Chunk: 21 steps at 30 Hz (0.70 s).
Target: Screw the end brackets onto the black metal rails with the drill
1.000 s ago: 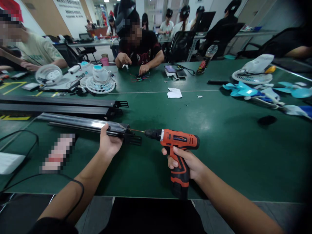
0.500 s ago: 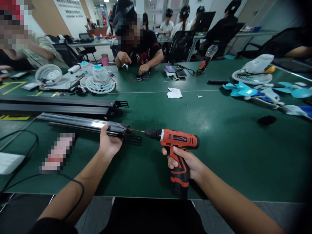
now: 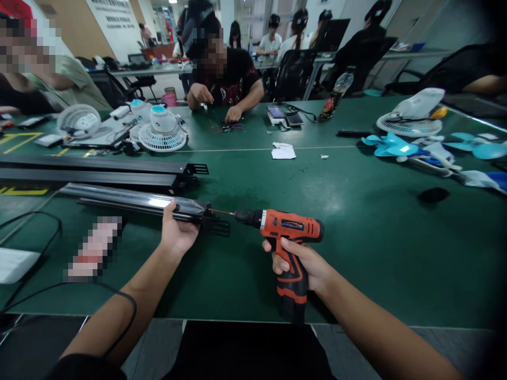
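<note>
My right hand (image 3: 299, 261) is wrapped round the grip of an orange and black cordless drill (image 3: 291, 224), a finger by the trigger. From its chuck a long thin bit (image 3: 222, 212) points left and meets the end of a long, shiny black metal profile (image 3: 130, 199). My left hand (image 3: 178, 229) grips that profile near its right end, thumb on top and the other fingers hidden beneath. A slotted black bracket (image 3: 217, 227) sticks out at that end. Whether a screw sits at the bit's tip is too small to tell.
More black profiles (image 3: 99, 171) lie just behind. Fan parts (image 3: 162, 132) stand at the back left, blue fan blades (image 3: 390, 145) on the right. A bottle (image 3: 336, 95) and white paper (image 3: 283, 151) are farther back. A co-worker (image 3: 225, 79) sits opposite, handling thin wires. A black cable (image 3: 130, 301) crosses my left forearm.
My hands, the drill and the profile have stayed in place. The co-worker opposite has shifted slightly, and the person at the far left has moved an arm and the head.
</note>
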Each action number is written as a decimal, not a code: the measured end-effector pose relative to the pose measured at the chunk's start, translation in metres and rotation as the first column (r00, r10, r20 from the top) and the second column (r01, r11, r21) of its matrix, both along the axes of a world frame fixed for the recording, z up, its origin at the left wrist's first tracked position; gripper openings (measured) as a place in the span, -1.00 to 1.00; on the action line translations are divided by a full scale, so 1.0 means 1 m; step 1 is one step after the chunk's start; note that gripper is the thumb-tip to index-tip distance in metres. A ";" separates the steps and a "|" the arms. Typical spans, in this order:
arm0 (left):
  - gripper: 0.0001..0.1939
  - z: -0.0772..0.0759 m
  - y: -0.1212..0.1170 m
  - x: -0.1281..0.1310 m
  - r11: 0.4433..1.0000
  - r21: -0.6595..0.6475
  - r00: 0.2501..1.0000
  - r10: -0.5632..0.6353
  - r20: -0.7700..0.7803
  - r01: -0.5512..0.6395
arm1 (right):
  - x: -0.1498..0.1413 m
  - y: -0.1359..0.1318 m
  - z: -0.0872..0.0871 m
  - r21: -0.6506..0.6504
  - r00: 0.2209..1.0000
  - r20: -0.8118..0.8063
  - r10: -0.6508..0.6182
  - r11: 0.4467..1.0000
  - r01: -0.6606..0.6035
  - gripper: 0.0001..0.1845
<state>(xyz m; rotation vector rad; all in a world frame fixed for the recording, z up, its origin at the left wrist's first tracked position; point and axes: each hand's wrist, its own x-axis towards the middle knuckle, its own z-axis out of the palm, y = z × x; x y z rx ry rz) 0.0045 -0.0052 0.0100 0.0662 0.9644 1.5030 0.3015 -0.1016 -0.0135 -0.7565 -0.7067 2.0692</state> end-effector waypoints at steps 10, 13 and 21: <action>-0.68 -0.003 0.001 -0.002 1.000 0.001 1.000 0.002 -0.004 -0.002 | 0.000 0.000 -0.001 0.017 1.000 0.007 -0.016 1.000 0.016 -0.56; -0.67 -0.003 0.001 -0.002 1.000 0.006 1.000 -0.007 0.015 0.006 | 0.001 0.000 -0.002 0.025 1.000 0.014 0.002 1.000 -0.002 -0.55; -0.69 0.000 0.001 0.000 1.000 -0.001 1.000 0.005 0.007 -0.005 | -0.001 0.000 0.000 0.019 1.000 0.012 -0.013 1.000 0.013 -0.56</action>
